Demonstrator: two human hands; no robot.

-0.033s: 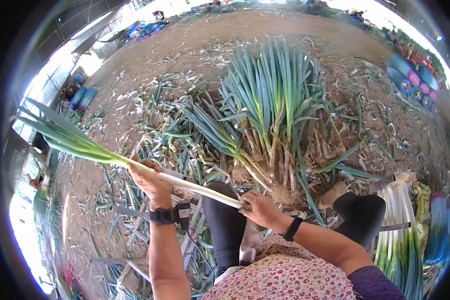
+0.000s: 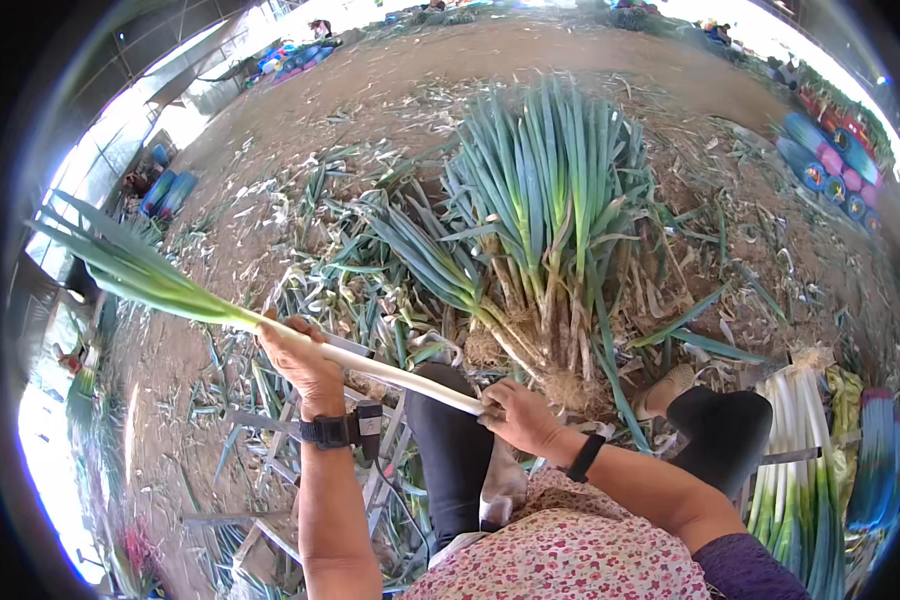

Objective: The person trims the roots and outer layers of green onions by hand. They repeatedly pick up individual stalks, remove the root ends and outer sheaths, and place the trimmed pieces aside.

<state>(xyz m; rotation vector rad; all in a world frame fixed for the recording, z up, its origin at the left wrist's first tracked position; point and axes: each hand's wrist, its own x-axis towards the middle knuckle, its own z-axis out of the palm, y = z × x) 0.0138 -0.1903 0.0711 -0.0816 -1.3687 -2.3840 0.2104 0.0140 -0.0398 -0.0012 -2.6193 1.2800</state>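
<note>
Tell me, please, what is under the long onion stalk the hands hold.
Beneath the stalk, a dark trouser leg and leaf-strewn ground show; whatever the stalk and left hand cover cannot be seen.

The space is a large, shed-like shelter with a brown dirt floor (image 2: 400,70), bare toward the far end and strewn nearer by with pale and green leaf scraps (image 2: 300,250). A dark roof (image 2: 175,40) on thin metal framing slopes across the upper left, above a wall of pale, translucent sheeting (image 2: 95,180). Strong white daylight floods in along the left side and the far edge, washing out whatever lies beyond. Blue rolls (image 2: 177,193) lie near the left wall; blue and pink bundles (image 2: 832,160) are stacked at the right. A distant person (image 2: 320,29) appears small at the far left. A metal frame (image 2: 278,540) stands low in the left foreground.
</note>
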